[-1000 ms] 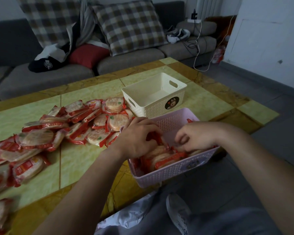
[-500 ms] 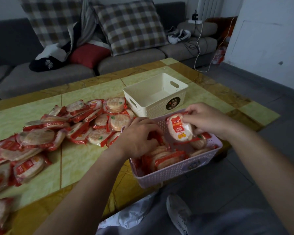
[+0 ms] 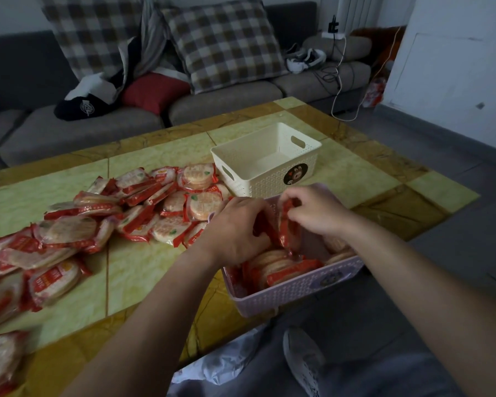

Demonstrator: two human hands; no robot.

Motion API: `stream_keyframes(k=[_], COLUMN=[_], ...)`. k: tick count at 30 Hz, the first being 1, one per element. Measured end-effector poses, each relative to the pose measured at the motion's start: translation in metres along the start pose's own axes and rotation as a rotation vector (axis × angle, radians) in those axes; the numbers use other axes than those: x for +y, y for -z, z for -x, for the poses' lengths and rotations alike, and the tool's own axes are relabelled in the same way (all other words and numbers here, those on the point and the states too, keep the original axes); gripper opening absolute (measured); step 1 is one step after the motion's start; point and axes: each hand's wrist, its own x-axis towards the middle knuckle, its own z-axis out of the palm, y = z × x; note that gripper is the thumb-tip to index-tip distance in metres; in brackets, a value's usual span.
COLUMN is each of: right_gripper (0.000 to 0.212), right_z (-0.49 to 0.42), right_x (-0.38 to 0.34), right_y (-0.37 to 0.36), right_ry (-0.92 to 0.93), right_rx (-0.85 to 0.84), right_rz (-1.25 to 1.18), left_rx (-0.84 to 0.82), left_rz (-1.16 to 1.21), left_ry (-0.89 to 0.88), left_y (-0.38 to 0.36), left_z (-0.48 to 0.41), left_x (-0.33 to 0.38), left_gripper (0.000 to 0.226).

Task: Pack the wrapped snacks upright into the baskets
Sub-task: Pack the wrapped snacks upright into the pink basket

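A pink basket sits at the table's near edge, holding several red-wrapped round snacks standing on edge at its front. My right hand pinches one wrapped snack upright over the basket's middle. My left hand presses against the standing snacks in the basket's left part, fingers curled around them. An empty cream basket stands just behind the pink one. A wide pile of wrapped snacks covers the table to the left.
The table is yellow-green tile with a brown border. A grey sofa with checked cushions lies beyond it. A cable hangs off the sofa's right end. My shoe and a crumpled white bag lie below the table edge.
My right hand lifted a snack out of the basket's right side, turned it on edge and brought it left and down beside the standing row. My left hand stayed on the row.
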Motion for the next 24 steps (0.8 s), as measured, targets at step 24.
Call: stream_keyframes(k=[24], right_gripper=[0.027], right_z=[0.036], right_x=[0.021], right_y=[0.04], right_ry=[0.014], right_rx=[0.123], right_rz=[0.876], left_rx=[0.121], left_rz=[-0.277], left_ry=[0.048], left_y=[-0.017], left_z=[-0.015], left_x=[0.031], left_gripper=[0.03])
